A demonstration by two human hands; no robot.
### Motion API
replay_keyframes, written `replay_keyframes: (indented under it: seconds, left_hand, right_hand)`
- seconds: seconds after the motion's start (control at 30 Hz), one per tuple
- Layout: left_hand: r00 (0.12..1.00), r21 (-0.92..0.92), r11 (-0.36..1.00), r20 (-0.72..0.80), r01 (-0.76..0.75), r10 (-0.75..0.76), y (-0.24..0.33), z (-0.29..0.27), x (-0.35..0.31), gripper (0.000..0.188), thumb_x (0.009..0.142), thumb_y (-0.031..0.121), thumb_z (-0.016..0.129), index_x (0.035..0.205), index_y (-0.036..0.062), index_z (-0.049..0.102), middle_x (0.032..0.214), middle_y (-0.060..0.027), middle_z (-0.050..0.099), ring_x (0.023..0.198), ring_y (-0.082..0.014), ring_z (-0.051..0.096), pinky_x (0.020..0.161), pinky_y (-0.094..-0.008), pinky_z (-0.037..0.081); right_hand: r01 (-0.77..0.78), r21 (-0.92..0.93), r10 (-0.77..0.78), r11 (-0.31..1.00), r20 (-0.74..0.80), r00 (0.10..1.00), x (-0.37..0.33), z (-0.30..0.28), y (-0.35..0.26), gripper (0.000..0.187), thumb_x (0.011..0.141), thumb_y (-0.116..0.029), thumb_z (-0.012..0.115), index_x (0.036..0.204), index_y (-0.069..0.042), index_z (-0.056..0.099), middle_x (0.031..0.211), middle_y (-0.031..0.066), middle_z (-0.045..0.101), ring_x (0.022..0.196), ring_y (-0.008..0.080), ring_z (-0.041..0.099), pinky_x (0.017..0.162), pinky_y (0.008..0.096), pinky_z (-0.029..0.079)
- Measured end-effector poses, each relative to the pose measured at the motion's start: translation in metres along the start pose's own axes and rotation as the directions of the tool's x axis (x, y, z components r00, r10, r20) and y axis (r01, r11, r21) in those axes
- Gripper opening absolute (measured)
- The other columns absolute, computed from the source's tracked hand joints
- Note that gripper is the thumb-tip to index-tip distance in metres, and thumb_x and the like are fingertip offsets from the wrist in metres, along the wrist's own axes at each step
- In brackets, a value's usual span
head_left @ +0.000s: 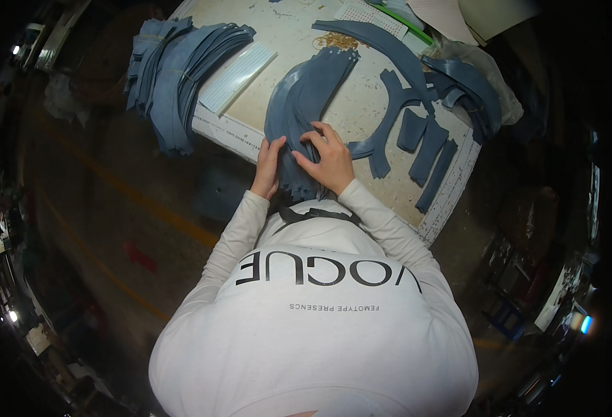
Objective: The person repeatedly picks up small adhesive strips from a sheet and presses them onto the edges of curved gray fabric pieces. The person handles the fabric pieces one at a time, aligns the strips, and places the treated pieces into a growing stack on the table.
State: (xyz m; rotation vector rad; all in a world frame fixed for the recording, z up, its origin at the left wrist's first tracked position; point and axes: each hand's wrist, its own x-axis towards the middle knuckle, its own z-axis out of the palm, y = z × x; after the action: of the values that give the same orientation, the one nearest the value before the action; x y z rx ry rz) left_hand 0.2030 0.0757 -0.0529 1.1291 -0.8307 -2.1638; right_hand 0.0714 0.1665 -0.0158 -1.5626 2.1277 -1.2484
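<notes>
In front of me a fanned stack of blue-grey curved cut pieces (pixel 299 90), leather-like, lies on the table and runs over its near edge toward my body. My left hand (pixel 269 167) is closed against the stack's left edge, fingers pointing away from me. Over the near part of the stack, my right hand (pixel 330 160) rests with bent fingers and the thumb apart from them. Its fingertips touch the upper pieces; no single piece shows in its grasp. The stack's lower layers are hidden.
A larger pile of blue-grey pieces (pixel 170 83) overhangs the table's left edge, beside a pale striped strip (pixel 238 78). Rubber bands (pixel 338 42) lie beyond the stack. Loose cut pieces (pixel 427 149) are spread at right, near more pieces by a clear plastic bag (pixel 504 80).
</notes>
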Motion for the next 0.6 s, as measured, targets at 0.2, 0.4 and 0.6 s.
replay_keyframes:
  seconds: [0.2, 0.4, 0.6]
  left_hand:
    - [0.998, 0.062, 0.997, 0.051, -0.043, 0.04, -0.0013, 0.0029, -0.0023, 0.038, 0.085, 0.015, 0.066, 0.117, 0.0033, 0.049, 0.11, -0.0094, 0.058, 0.099, -0.0161, 0.057, 0.084, -0.0283, 0.047]
    - [0.997, 0.102, 0.993, 0.055, -0.061, 0.056, -0.0008, 0.0027, -0.0019, 0.041, 0.085, 0.013, 0.068, 0.12, 0.0022, 0.048, 0.112, -0.0099, 0.058, 0.099, -0.0164, 0.058, 0.085, -0.0284, 0.048]
    - [0.995, 0.159, 0.983, 0.034, -0.096, 0.092, -0.0023, 0.0078, -0.0025, 0.043, 0.085, 0.011, 0.069, 0.121, 0.0015, 0.047, 0.114, -0.01, 0.059, 0.1, -0.0165, 0.058, 0.086, -0.0284, 0.048]
  right_hand:
    - [0.011, 0.026, -0.011, 1.0, -0.004, 1.0, -0.0011, 0.0, 0.0047, 0.024, 0.076, -0.02, 0.071, 0.096, -0.009, 0.063, 0.117, 0.0145, 0.055, 0.104, 0.0338, 0.058, 0.083, 0.0393, 0.05]
    - [0.007, 0.069, -0.004, 0.998, -0.044, 0.999, 0.0001, 0.0018, 0.0061, 0.023, 0.077, -0.015, 0.067, 0.098, -0.01, 0.062, 0.115, 0.0142, 0.055, 0.103, 0.0334, 0.058, 0.082, 0.0394, 0.05]
    - [0.009, -0.001, -0.009, 1.0, -0.016, 1.0, -0.0037, 0.0006, 0.0013, 0.024, 0.077, -0.012, 0.065, 0.101, -0.011, 0.061, 0.114, 0.0131, 0.055, 0.101, 0.0329, 0.058, 0.082, 0.0391, 0.05]
